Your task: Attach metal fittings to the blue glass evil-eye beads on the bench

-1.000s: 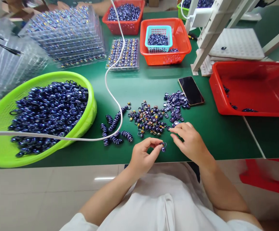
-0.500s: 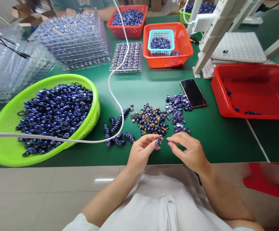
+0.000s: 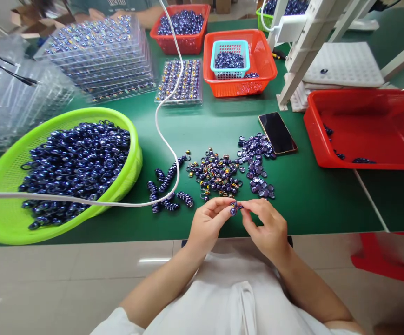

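My left hand (image 3: pixel 207 224) pinches a small dark blue shiny piece (image 3: pixel 233 211) between thumb and fingertips, near the table's front edge. Right beside it, the closed fingertips of my right hand (image 3: pixel 267 228) meet that piece; whether they hold a separate small part is too small to tell. Beyond my hands lies a pile of dark blue and gold pieces (image 3: pixel 219 174). Dark round caps (image 3: pixel 256 148) are heaped to its right. Stacked rows of dark rings (image 3: pixel 169 177) lie to the left of the pile.
A green basket (image 3: pixel 137 153) full of dark rings stands left, crossed by a white cable (image 3: pixel 160 128). A phone (image 3: pixel 277 132) and red bin (image 3: pixel 379 165) are right. Behind are red baskets (image 3: pixel 240 88), filled clear trays (image 3: pixel 104 70), a metal post (image 3: pixel 304 60) and a person's arms (image 3: pixel 149 17).
My right hand has moved left, and its fingertips now meet the piece in my left hand. The whole view has shifted slightly.
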Demonstrator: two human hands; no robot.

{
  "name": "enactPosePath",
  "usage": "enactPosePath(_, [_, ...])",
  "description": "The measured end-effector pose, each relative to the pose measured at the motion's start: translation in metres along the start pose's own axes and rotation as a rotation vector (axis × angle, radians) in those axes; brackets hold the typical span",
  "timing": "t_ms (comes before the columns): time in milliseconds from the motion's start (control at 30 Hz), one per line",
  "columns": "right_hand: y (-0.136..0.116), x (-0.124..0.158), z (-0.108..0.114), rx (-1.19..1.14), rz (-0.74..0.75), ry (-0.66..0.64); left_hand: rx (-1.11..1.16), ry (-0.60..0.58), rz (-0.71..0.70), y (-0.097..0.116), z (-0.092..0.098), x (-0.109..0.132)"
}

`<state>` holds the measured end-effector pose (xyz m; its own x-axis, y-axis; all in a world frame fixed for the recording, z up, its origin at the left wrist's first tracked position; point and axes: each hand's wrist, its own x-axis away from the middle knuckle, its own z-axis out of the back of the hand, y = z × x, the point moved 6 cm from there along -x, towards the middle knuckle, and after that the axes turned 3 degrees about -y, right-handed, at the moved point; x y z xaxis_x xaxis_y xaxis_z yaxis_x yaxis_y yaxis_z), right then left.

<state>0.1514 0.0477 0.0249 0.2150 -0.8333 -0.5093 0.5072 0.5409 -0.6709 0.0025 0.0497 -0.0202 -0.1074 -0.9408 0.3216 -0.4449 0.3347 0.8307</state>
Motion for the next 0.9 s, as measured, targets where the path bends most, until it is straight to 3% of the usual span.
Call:
enactPosePath(67, [-0.004, -0.001, 0.0, 0.026, 0.076, -0.032, 0.023, -0.003, 0.022, 0.0, 0.001, -0.001])
enactPosePath(167, [-0.003, -0.002, 0.002, -0.004, 0.059, -0.042, 0.099, -0.005, 0.073, 0.001, 0.001, -0.002])
enactPosePath(333, [0.009, 0.003, 0.0, -0.325, -0.235, -0.064, 0.138, 0.004, 0.103, 0.005, -0.002, -0.002])
enactPosePath(467, [0.013, 0.006, -0.006, -0.482, -0.359, -0.076, 0.065, 0.008, 0.047, 0.002, -0.001, -0.001])
enactPosePath(700, [0.014, 0.005, -0.007, -0.459, -0.396, -0.035, -0.134, 0.094, -0.045, 0.011, 0.0, 0.004])
enactPosePath(900, [0.015, 0.004, -0.008, -0.495, -0.434, -0.02, -0.354, 0.055, -0.278, 0.028, -0.008, 0.01])
